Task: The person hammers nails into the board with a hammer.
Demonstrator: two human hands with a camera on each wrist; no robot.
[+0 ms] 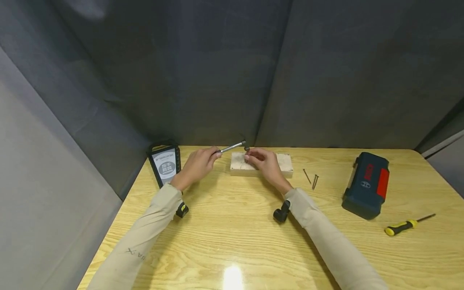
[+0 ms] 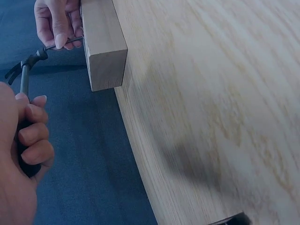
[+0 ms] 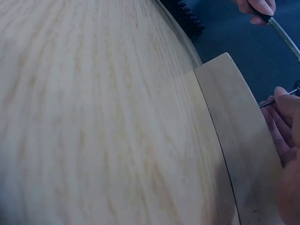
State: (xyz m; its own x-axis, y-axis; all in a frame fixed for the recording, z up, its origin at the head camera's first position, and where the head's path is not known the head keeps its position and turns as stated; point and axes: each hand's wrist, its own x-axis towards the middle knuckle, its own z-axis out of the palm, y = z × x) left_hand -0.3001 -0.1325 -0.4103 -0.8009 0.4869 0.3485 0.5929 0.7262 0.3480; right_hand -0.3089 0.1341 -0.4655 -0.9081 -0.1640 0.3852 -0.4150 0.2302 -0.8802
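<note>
My left hand grips a small claw hammer by its black handle, fingers wrapped round it in the left wrist view. A pale wooden block lies near the table's back edge. Over it, my right hand pinches a thin nail between thumb and fingers. The nail stands upright with its lower end at the block's top face. The hammer's head is right at the nail's top; whether they touch I cannot tell.
Three loose nails lie right of the block. Farther right are a dark blue case with a red latch and a yellow-and-black screwdriver. A black case with a white label stands at the left. A dark curtain hangs behind the table.
</note>
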